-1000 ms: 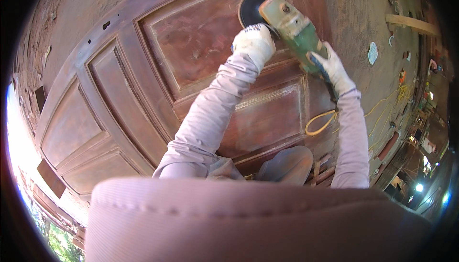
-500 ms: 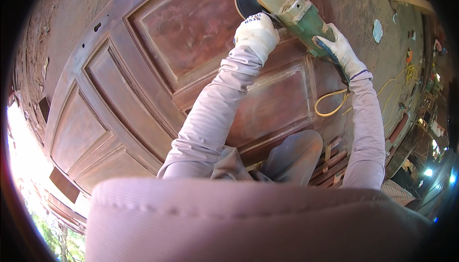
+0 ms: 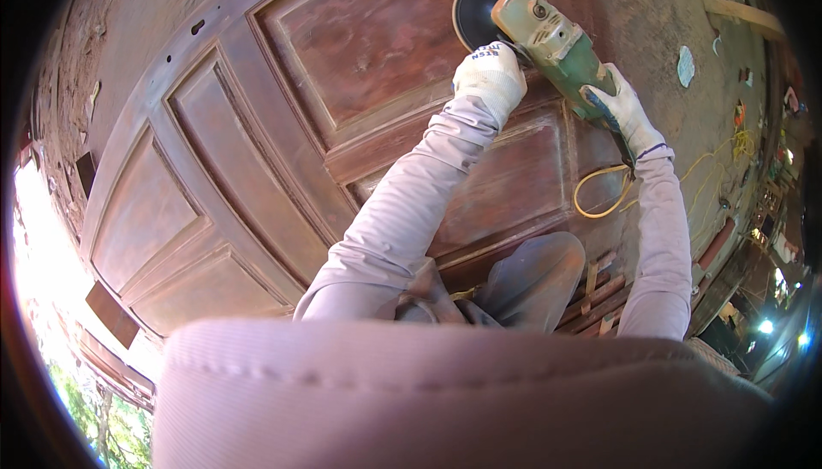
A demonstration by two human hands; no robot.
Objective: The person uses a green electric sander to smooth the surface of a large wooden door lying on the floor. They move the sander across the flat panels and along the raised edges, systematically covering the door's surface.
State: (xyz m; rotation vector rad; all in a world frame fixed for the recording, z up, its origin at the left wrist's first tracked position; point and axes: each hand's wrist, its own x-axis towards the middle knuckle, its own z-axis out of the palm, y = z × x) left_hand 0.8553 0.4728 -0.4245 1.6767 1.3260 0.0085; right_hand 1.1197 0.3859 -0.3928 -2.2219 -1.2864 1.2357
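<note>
A green angle grinder [image 3: 569, 53] with a worn metal head and a round black disc [image 3: 484, 13] is over the upper right of a reddish-brown panelled wooden door [image 3: 360, 49]. My left hand [image 3: 491, 77], in a white glove, is closed at the side of the grinder's head, on what looks like its side handle, mostly hidden by the fingers. My right hand [image 3: 626, 111], gloved too, wraps round the rear of the green body. Whether the disc touches the wood cannot be made out.
A yellow cord [image 3: 601, 192] loops below my right hand and runs off over the dirt ground [image 3: 651, 32]. Wood strips [image 3: 599, 302] lie near my bent knee [image 3: 539, 276]. A plank [image 3: 743, 13] and scattered scraps are at the far right.
The grinder and both hands have shifted a little to the right and nearer in the picture. The door also appears slightly shifted, as the view has moved. Both hands keep their hold.
</note>
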